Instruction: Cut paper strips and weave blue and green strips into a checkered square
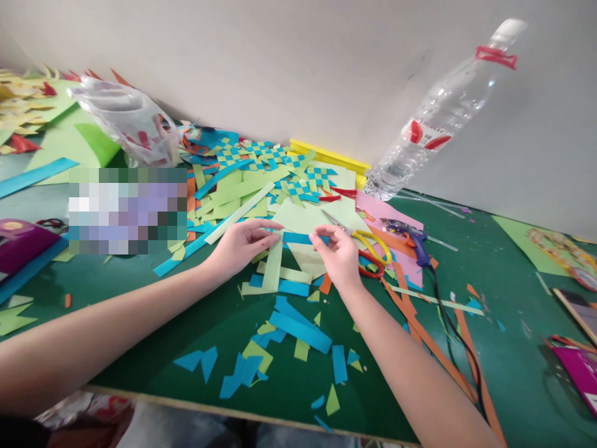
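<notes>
Frame centre | the person's right hand (341, 255) pinched a blue strip (298, 238), left hand (240, 249) a green strip (272, 269) | risk — slack fingertips could have lost either among lower-centre scraps (303, 331); scissors (372, 236) could have snagged one.

Both forearms are bare, slim and smooth in outline, narrowing at the wrists to the uncovered left hand (237, 247) and right hand (339, 254), with slender fingers. Plain black cloth (21, 432) shows at the lower left corner, too cropped to tell its cut. Faded grey-blue trousers (177, 429), seemingly denim, cover the legs, their folds softly blurred.
</notes>
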The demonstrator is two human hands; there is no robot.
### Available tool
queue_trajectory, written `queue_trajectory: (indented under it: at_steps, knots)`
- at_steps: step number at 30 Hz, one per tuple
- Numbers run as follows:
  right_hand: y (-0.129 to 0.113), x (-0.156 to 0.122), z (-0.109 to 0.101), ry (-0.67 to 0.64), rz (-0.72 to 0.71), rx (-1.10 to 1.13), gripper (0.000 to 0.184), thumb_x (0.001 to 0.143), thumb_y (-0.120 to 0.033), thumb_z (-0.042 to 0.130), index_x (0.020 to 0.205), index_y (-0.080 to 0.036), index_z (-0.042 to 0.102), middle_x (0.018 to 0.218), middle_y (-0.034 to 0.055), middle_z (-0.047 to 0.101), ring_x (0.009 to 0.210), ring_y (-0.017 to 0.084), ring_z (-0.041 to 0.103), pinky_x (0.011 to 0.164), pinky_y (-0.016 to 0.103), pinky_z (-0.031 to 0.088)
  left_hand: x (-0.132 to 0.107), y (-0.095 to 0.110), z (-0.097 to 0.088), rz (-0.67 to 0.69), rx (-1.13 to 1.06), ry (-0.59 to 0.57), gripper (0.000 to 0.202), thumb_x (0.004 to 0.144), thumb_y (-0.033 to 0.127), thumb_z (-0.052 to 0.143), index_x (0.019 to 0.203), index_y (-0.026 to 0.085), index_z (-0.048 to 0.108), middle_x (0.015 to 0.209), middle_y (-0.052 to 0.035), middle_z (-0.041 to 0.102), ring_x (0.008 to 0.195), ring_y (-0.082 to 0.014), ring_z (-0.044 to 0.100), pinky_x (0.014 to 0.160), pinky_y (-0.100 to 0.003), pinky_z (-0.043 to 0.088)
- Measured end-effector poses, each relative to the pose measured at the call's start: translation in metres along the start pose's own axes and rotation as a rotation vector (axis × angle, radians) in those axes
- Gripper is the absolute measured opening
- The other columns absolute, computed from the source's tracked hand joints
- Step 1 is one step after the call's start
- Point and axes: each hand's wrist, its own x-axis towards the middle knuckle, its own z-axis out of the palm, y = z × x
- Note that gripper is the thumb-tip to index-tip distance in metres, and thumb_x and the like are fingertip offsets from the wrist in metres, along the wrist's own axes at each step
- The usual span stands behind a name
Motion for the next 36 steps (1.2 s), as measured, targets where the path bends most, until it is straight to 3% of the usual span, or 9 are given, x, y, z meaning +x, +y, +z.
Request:
queue_trajectory:
  at_steps: [9,15,18,21,23,25,29,33,36]
  knots:
    - [0.000,0.000,-0.001,0.015,0.014,-0.035,0.021,0.076,-0.041,0.071,0.080,-0.021,0.069,0.073,0.0007,0.068,0.059,0.012,0.056,0.058,0.028,0.048,0.002,-0.001,-0.002,0.024,0.012,0.005,0.037,0.076,0.049,0.071,0.101,0.022,0.072,0.094,-0.0046,0.075,0.085,-0.0197,0.069,0.079,-0.031,0.056]
    - [-0.006,-0.001,-0.001,0.012,-0.017,-0.027,0.022,0.079,-0.041,0.067,0.086,-0.021,0.064,0.081,0.0021,0.066,0.065,0.013,0.057,0.065,0.029,0.051,0.003,-0.005,-0.003,0.010,-0.029,0.012,0.040,0.073,0.049,0.073,0.102,0.022,0.072,0.098,-0.0054,0.075,0.090,-0.0218,0.069,0.084,-0.034,0.056]
    - [-0.009,-0.002,-0.002,0.130,-0.095,-0.034,0.022,0.083,-0.041,0.062,0.090,-0.021,0.056,0.084,0.0022,0.061,0.072,0.013,0.058,0.070,0.029,0.052,0.005,-0.007,-0.004,-0.013,-0.110,0.088,0.043,0.072,0.049,0.075,0.103,0.019,0.072,0.094,-0.0061,0.074,0.086,-0.0206,0.068,0.081,-0.033,0.057]
    - [-0.013,-0.004,-0.005,0.245,-0.210,-0.124,0.019,0.090,-0.039,0.052,0.081,-0.023,0.049,0.074,0.0002,0.053,0.070,0.014,0.053,0.069,0.029,0.049,0.009,-0.008,-0.007,-0.013,-0.246,0.162,0.042,0.070,0.045,0.077,0.102,0.018,0.072,0.093,-0.0061,0.073,0.085,-0.0187,0.068,0.081,-0.032,0.056]
    - [-0.017,-0.005,-0.007,0.149,-0.276,-0.199,0.025,0.092,-0.037,0.047,0.071,-0.023,0.047,0.069,-0.0005,0.051,0.067,0.015,0.051,0.068,0.031,0.046,0.012,-0.009,-0.009,-0.024,-0.341,0.184,0.040,0.070,0.042,0.078,0.101,0.018,0.071,0.093,-0.0061,0.073,0.083,-0.0173,0.067,0.081,-0.031,0.056]
    - [-0.020,-0.006,-0.007,-0.032,-0.355,-0.298,0.032,0.092,-0.035,0.048,0.063,-0.022,0.048,0.063,-0.0008,0.053,0.067,0.015,0.052,0.073,0.034,0.043,0.014,-0.010,-0.011,-0.040,-0.417,0.192,0.038,0.070,0.039,0.078,0.100,0.017,0.071,0.091,-0.0056,0.072,0.080,-0.0156,0.067,0.079,-0.030,0.056]
    - [-0.022,-0.009,-0.004,-0.295,-0.463,-0.513,0.025,0.085,-0.033,0.060,0.063,-0.022,0.056,0.068,-0.0019,0.064,0.078,0.017,0.055,0.086,0.039,0.036,0.015,-0.010,-0.013,-0.057,-0.508,0.199,0.035,0.069,0.035,0.079,0.099,0.017,0.071,0.084,-0.0030,0.069,0.073,-0.0121,0.065,0.074,-0.027,0.055]
    - [-0.020,-0.012,-0.001,-0.448,-0.529,-0.620,0.019,0.081,-0.038,0.067,0.070,-0.022,0.062,0.078,-0.0017,0.068,0.087,0.018,0.056,0.092,0.041,0.029,0.015,-0.008,-0.013,-0.065,-0.527,0.196,0.034,0.069,0.033,0.077,0.097,0.017,0.071,0.084,-0.0034,0.069,0.070,-0.0122,0.064,0.072,-0.028,0.055]
    - [-0.019,-0.013,-0.001,-0.494,-0.548,-0.645,0.018,0.080,-0.037,0.068,0.071,-0.022,0.063,0.080,-0.0007,0.068,0.089,0.019,0.056,0.093,0.042,0.028,0.014,-0.006,-0.013,-0.074,-0.546,0.196,0.033,0.069,0.032,0.077,0.097,0.016,0.071,0.083,-0.0036,0.069,0.066,-0.0119,0.064,0.069,-0.029,0.055]
